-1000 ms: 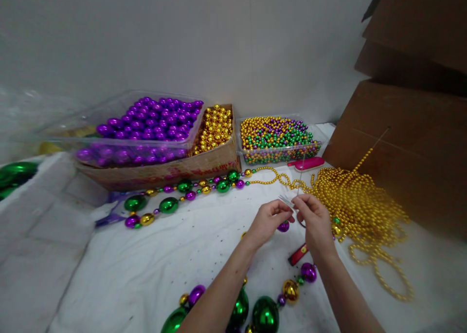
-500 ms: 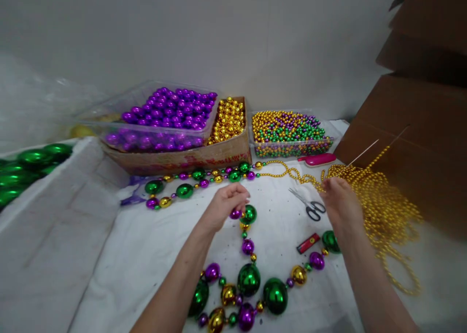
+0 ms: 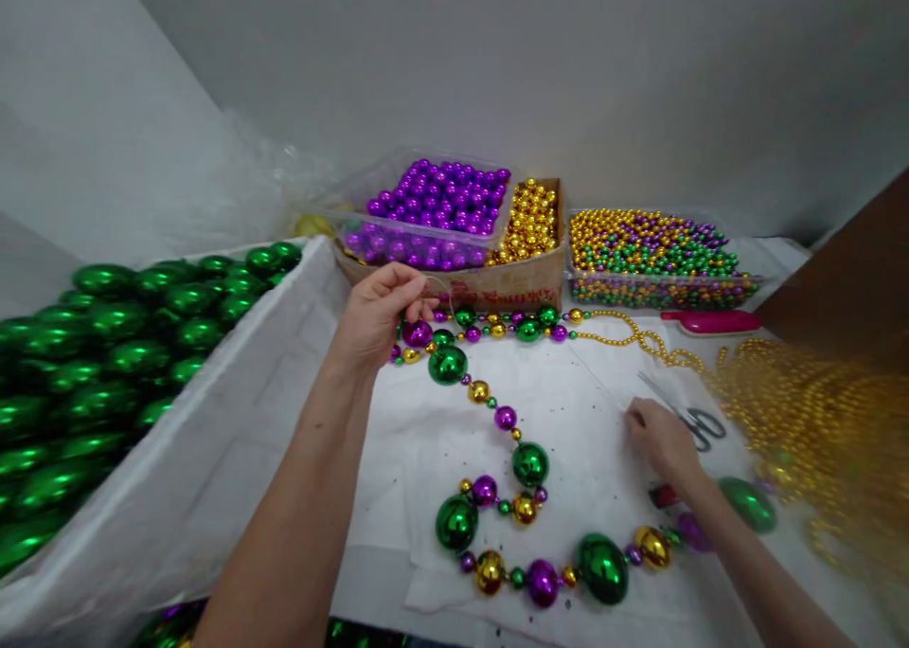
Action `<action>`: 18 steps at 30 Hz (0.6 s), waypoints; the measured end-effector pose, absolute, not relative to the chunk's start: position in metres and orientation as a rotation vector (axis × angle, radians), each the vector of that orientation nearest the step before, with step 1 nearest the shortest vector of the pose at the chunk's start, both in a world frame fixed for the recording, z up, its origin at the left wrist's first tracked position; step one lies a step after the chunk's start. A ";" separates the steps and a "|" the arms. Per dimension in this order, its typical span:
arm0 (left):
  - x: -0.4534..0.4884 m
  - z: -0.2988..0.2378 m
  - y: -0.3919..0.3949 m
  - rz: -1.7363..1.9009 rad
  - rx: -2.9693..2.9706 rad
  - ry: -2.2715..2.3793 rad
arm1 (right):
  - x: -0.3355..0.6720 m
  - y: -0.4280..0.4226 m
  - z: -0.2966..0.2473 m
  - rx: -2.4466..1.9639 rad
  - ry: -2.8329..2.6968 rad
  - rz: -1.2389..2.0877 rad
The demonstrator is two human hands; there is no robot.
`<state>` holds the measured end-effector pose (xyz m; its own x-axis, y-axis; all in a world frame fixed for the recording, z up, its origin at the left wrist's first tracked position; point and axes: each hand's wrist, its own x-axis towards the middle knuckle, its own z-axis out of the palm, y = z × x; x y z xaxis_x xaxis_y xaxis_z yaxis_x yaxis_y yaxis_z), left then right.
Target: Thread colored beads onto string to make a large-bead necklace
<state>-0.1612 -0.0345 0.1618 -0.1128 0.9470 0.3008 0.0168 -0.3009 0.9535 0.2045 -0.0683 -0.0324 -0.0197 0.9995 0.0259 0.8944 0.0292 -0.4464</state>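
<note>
My left hand (image 3: 387, 312) is closed in a pinch on the string (image 3: 444, 286) of a bead garland, and a thin loop of it shows beside the fingers. From there the garland of shiny green, purple and gold balls (image 3: 531, 463) hangs down and curves across the white cloth. My right hand (image 3: 660, 440) is closed, left of the black-handled scissors (image 3: 700, 425). A fine pale thread (image 3: 597, 375) runs up and left from its fingers; whether a needle is part of it I cannot tell. A red-and-black item (image 3: 664, 495) lies partly under the right wrist.
At left, a white-lined box (image 3: 284, 373) holds many green balls (image 3: 92, 383). Along the back stand a tub of purple balls (image 3: 440, 198), gold beads (image 3: 529, 222) and a tub of mixed beads (image 3: 653, 250). Gold bead strands (image 3: 802, 411) and a brown carton (image 3: 852, 279) are at right.
The view has swung left, showing more green balls. My left hand has carried the garland's end up and left. My right hand has moved from the gold strands to left of the scissors.
</note>
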 end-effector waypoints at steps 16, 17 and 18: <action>-0.161 0.130 -0.059 1.509 1.185 1.168 | 0.226 -0.078 -0.014 -2.194 -2.013 0.036; -0.159 0.131 -0.060 1.518 1.184 1.158 | 0.226 -0.080 -0.011 -2.192 -1.998 0.029; -0.158 0.131 -0.060 1.526 1.186 1.140 | 0.224 -0.082 -0.007 -2.183 -1.984 0.027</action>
